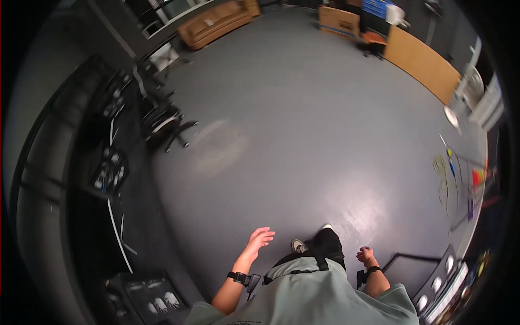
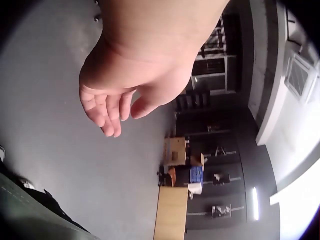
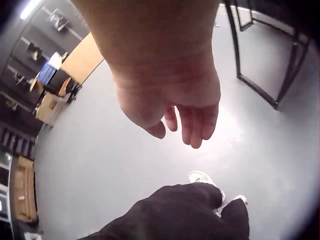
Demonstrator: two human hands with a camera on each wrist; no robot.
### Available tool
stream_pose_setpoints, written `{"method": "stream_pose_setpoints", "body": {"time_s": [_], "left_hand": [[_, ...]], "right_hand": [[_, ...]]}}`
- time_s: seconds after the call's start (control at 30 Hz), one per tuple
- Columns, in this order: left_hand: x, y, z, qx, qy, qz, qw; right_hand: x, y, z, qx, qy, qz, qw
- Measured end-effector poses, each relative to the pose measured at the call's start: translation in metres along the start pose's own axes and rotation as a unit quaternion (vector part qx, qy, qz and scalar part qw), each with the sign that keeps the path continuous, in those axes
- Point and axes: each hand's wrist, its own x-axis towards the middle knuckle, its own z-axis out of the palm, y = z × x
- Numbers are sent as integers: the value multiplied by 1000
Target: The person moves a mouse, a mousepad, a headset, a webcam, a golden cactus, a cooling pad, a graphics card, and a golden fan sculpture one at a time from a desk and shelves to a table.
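Note:
In the head view the left hand [image 1: 259, 241] hangs over the grey floor in front of the body, fingers loosely bent and holding nothing. Its wrist carries a black strap with a small device. The right hand [image 1: 366, 253] is lower and to the right, beside the dark trousers, also holding nothing. Seen from the left wrist, the left hand [image 2: 120, 90] has relaxed fingers above bare floor. From the right wrist, the right hand [image 3: 175, 105] dangles with loosely curved fingers, above and apart from the white shoes [image 3: 205, 179].
A black wheeled chair [image 1: 165, 127] stands left of centre. Dark tables holding equipment line the left side. At the back are a brown sofa [image 1: 214, 24], a cardboard box [image 1: 338, 21] and a wooden panel [image 1: 422, 62]. A black metal frame [image 3: 257, 90] stands near the right hand.

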Motion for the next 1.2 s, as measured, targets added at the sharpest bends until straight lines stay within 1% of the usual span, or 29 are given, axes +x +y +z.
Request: {"method": "stream_pose_setpoints", "body": {"time_s": [0.1, 0.13, 0.2, 0.23, 0.27, 0.3, 0.33, 0.4, 0.47, 0.5, 0.53, 0.57, 0.6, 0.67, 0.73, 0.8, 0.83, 0.87, 0.9, 0.93, 1.0, 1.03, 1.1, 1.17, 1.2], "left_hand": [[-17, -14, -53, -95, 88, -15, 991], [-18, -21, -66, -111, 108, -5, 988], [-15, -31, -91, -168, 143, -26, 975], [12, -27, -92, -182, 151, -15, 972], [17, -25, -105, -195, 181, -34, 963], [27, -20, -116, -207, 205, -53, 955], [35, -12, -128, -219, 217, -44, 950], [51, 9, -152, -265, 241, -30, 933], [73, 33, -178, -289, 256, -23, 922], [80, 45, -191, -300, 262, -26, 917], [86, 56, -203, -306, 271, -26, 912], [94, 74, -215, -299, 273, 1, 914], [103, 92, -227, -291, 275, 30, 916], [112, 122, -247, -293, 293, 44, 909], [121, 135, -261, -300, 308, 55, 901], [138, 138, -279, -330, 332, 50, 882], [145, 143, -288, -339, 333, 55, 879], [152, 147, -295, -353, 345, 39, 869], [161, 150, -303, -366, 356, 21, 859], [172, 150, -311, -373, 355, 23, 857], [199, 159, -338, -405, 368, 1, 837], [214, 167, -355, -407, 367, 1, 836], [241, 184, -388, -409, 375, 19, 832], [269, 216, -426, -412, 368, 18, 833], [285, 238, -447, -415, 363, 24, 834]], "right_hand": [[-1, -69, 50, -83, -32, -41, 995], [17, -81, 61, -96, -46, -48, 993], [40, -110, 93, -146, -57, -51, 986], [54, -141, 100, -161, -67, -40, 984], [56, -159, 121, -200, -68, -39, 977], [73, -173, 138, -212, -80, -25, 974], [75, -194, 159, -241, -85, -21, 967], [80, -235, 204, -235, -98, -10, 967], [84, -282, 255, -284, -118, -22, 951], [114, -300, 277, -292, -178, -4, 940], [143, -314, 298, -450, -274, -192, 828], [136, -345, 338, -392, -236, -119, 881], [130, -381, 385, -328, -194, -46, 923], [111, -436, 461, -346, -222, -136, 901], [89, -482, 527, -362, -249, -227, 869], [53, -527, 587, -390, -270, -252, 844], [45, -544, 612, -388, -287, -262, 835], [38, -560, 635, -386, -305, -272, 827], [37, -573, 654, -401, -312, -285, 812], [37, -585, 668, -407, -310, -289, 809], [41, -602, 699, -449, -278, -296, 796], [51, -607, 707, -437, -291, -278, 804], [74, -616, 713, -464, -261, -243, 811], [113, -627, 711, -520, -269, -159, 795], [104, -634, 718, -513, -265, -153, 802]]}}
